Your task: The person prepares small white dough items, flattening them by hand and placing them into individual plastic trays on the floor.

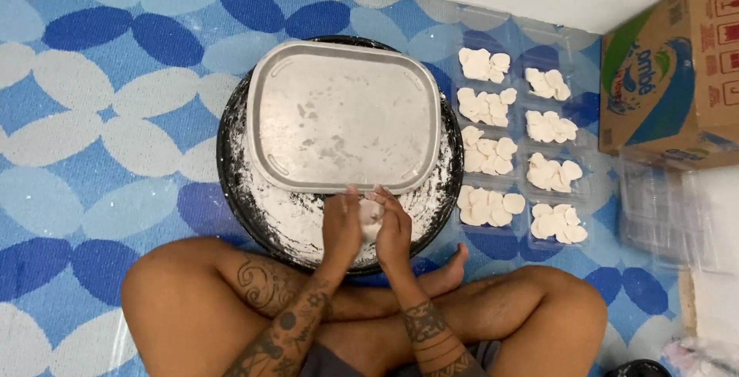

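The small piece of white dough [370,218] sits just below the centre of the frame, pressed between the left hand [342,227] and the right hand [394,232] over the floured round black tray [231,185]. It looks soft, light and easily misshapen, its flour coat probably keeping it from sticking, so it is best cupped at the edges. Both hands curl narrowly around it, fingertips touching it, just below the rectangular metal tray [344,115].
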